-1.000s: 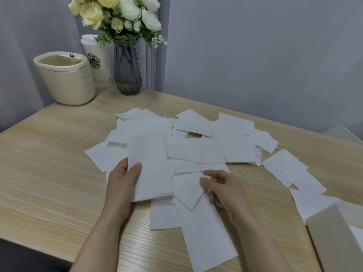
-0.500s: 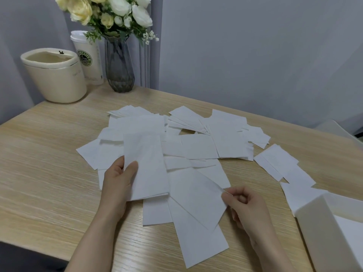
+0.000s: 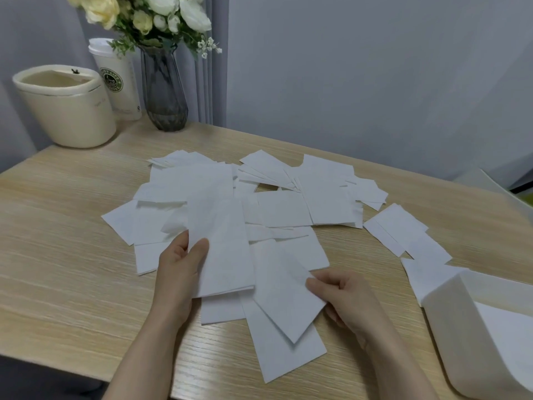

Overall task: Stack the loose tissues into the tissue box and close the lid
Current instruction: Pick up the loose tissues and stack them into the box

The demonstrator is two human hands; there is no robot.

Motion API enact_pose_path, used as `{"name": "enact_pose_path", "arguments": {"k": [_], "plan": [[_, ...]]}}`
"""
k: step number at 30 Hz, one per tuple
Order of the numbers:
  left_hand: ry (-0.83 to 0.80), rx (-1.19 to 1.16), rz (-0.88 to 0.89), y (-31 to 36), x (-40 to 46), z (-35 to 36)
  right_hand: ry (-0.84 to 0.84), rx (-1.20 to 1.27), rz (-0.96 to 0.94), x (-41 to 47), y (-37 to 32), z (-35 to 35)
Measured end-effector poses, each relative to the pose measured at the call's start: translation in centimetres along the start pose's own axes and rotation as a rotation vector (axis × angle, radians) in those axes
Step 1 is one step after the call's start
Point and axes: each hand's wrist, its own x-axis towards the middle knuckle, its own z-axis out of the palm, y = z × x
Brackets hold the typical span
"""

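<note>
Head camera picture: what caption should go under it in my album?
Left hand holds gathered tissues, right hand pinches another, beside the open tissue box.

The right hand (image 3: pixel 344 295), which a second ago pinched a tissue near the middle of the pile, now holds that tissue (image 3: pixel 284 293) by its right edge, drawn toward the near table edge. The tissue now lies tilted, one corner pointing down.
</note>
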Motion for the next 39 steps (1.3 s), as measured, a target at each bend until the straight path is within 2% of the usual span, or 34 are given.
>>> {"name": "enact_pose_path", "arguments": {"k": [4,9,14,21,31,39], "plan": [[0.012,-0.002,0.000,-0.2,0.1,-0.1,0.134,0.047,-0.046,-0.8,0.8,-0.6],[0.014,0.013,-0.004,-0.3,0.3,-0.1,0.244,0.238,-0.023,-1.5,1.6,-1.1],[-0.018,0.038,0.000,-0.4,0.2,-0.2,0.208,0.362,0.010,-0.8,1.0,1.4],[-0.032,0.090,-0.011,-0.3,0.1,-0.2,0.109,0.425,-0.106,0.2,-0.3,6.3],[-0.024,0.001,-0.031,0.4,-0.2,0.3,0.043,0.348,-0.177,0.7,-0.4,10.4],[0.010,0.064,-0.001,0.1,0.0,0.1,0.038,0.298,-0.216,0.8,0.0,10.6]]}}
